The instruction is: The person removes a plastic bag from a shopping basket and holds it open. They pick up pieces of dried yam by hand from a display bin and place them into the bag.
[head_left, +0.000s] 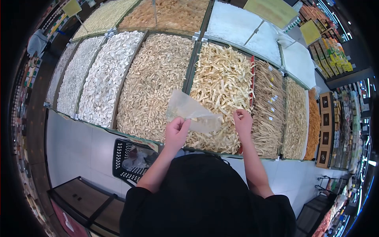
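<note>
My left hand (176,133) is closed on a thin clear plastic bag (189,108), pinching it between thumb and fingers. The bag hangs flat and partly spread over the bins, its far end reaching to the right toward my other hand. Fingers curled together, my right hand (243,123) hovers above the right side of a bin of pale dried strips (223,73). Whether anything small is between those fingers I cannot make out. Left of that bin lies a bin of brownish dried slices (156,67), partly under the bag.
Bundles of thin dried sticks (268,106) fill the bin at right, past a red divider (252,79). White slices (108,79) lie further left. Yellow sign boards (272,12) stand over the white granular goods behind. A black basket (120,158) holding plastic bags is below the counter's front edge.
</note>
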`<state>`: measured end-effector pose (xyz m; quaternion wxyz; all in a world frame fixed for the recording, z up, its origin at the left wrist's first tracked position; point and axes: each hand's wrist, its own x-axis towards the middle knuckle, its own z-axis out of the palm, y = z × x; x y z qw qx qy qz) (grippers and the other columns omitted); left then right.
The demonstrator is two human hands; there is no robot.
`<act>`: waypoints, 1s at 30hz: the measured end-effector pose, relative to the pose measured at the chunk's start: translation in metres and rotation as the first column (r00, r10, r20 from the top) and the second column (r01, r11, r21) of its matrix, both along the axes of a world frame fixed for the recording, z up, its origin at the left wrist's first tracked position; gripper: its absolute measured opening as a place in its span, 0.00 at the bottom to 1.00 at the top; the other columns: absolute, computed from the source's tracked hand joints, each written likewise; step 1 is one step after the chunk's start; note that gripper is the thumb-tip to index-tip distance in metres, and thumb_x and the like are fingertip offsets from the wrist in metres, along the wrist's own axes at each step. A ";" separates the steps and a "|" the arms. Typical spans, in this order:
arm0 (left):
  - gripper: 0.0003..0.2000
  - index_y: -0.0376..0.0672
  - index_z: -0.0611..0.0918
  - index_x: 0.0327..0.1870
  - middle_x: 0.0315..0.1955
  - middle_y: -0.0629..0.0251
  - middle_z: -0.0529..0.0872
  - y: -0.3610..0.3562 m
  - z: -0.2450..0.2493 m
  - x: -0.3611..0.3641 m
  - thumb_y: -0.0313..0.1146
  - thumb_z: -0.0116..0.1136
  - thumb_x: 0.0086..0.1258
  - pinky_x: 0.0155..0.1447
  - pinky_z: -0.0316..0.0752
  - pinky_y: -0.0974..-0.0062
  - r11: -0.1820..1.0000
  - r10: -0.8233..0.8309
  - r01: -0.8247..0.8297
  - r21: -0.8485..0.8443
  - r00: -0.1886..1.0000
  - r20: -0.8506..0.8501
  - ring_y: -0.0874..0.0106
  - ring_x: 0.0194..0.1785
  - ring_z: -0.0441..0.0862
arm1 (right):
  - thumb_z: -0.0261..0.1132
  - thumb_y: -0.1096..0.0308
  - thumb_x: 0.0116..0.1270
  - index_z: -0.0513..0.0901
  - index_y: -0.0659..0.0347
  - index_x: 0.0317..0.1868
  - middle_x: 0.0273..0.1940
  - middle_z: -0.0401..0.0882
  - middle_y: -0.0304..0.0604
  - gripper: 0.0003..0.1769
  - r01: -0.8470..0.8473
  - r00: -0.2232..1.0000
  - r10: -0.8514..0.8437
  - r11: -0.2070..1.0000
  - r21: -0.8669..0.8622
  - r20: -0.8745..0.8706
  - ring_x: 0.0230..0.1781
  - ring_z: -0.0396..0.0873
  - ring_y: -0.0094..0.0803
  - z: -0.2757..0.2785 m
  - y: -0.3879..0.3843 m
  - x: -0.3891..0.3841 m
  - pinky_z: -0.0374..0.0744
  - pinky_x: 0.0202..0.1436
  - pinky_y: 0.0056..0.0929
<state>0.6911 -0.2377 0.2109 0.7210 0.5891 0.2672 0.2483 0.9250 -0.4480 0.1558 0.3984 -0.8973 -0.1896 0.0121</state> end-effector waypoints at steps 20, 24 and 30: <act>0.15 0.47 0.72 0.28 0.18 0.78 0.74 0.009 0.016 0.005 0.33 0.59 0.81 0.26 0.63 0.86 0.988 0.011 -0.011 -0.151 1.000 -0.001 0.87 0.20 0.69 | 0.71 0.77 0.65 0.83 0.63 0.58 0.46 0.82 0.46 0.21 -0.477 0.879 0.463 0.859 0.184 0.114 0.29 0.78 0.31 0.101 0.058 -0.108 0.78 0.33 0.25; 0.15 0.47 0.72 0.28 0.19 0.78 0.74 0.014 0.016 0.001 0.33 0.59 0.81 0.26 0.63 0.85 0.985 0.019 -0.017 -0.173 1.000 0.007 0.87 0.21 0.69 | 0.71 0.69 0.67 0.82 0.63 0.60 0.58 0.79 0.55 0.21 -0.271 0.945 0.259 0.962 0.034 0.199 0.40 0.84 0.38 0.095 0.055 -0.088 0.83 0.40 0.33; 0.17 0.45 0.72 0.27 0.18 0.77 0.74 0.021 0.026 0.001 0.33 0.60 0.81 0.25 0.64 0.85 0.988 0.107 -0.105 -0.112 0.994 0.017 0.88 0.20 0.70 | 0.67 0.66 0.71 0.85 0.65 0.51 0.37 0.85 0.48 0.13 -0.405 0.875 0.396 0.914 0.024 -0.279 0.31 0.82 0.40 0.029 0.064 -0.047 0.81 0.39 0.32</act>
